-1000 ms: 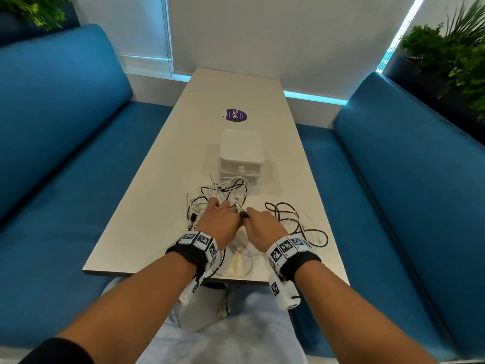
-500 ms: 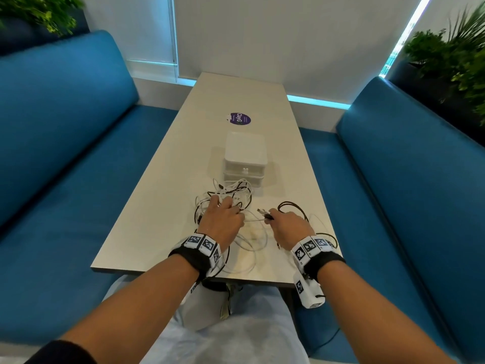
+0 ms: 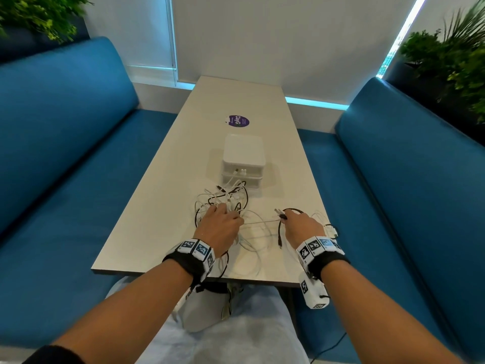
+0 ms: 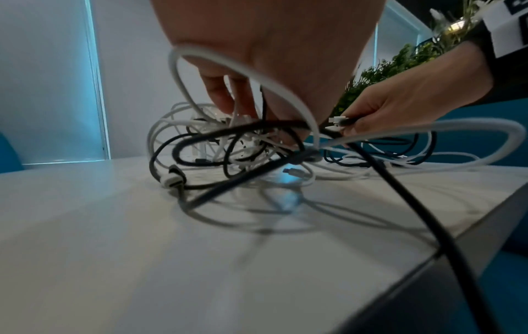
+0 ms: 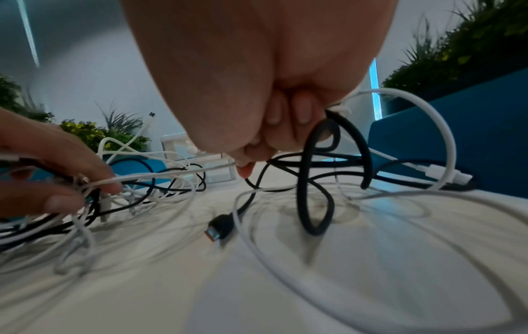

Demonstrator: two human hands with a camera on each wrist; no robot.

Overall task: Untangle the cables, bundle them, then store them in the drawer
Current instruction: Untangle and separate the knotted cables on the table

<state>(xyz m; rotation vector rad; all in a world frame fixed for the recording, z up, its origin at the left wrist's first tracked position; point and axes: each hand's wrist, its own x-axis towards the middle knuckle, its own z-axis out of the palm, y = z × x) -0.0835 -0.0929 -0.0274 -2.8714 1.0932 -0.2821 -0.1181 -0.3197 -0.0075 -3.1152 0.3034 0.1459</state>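
Note:
A tangle of white and black cables (image 3: 225,198) lies on the white table (image 3: 157,206) in front of a small white drawer box (image 3: 244,158). My left hand (image 3: 229,214) is on the near side of the tangle, its thumb and fingers (image 5: 100,178) gripping several strands. My right hand (image 3: 283,216) is further right and pinches a white and a black plug (image 4: 340,121). A thin white cable (image 3: 259,222) runs nearly straight between the hands. Black loops (image 5: 314,180) hang under my right hand. A loose black plug (image 5: 220,228) lies on the table.
More cable loops (image 3: 325,227) lie by the table's right edge. A purple sticker (image 3: 237,121) is beyond the box. Blue sofas flank the table on the left (image 3: 65,153) and on the right (image 3: 393,179). The table's near edge (image 3: 183,274) is just under my wrists.
The hands were together over the tangle. My right hand has moved right with the plugs, drawing a white cable out, while the left hand stays on the tangle.

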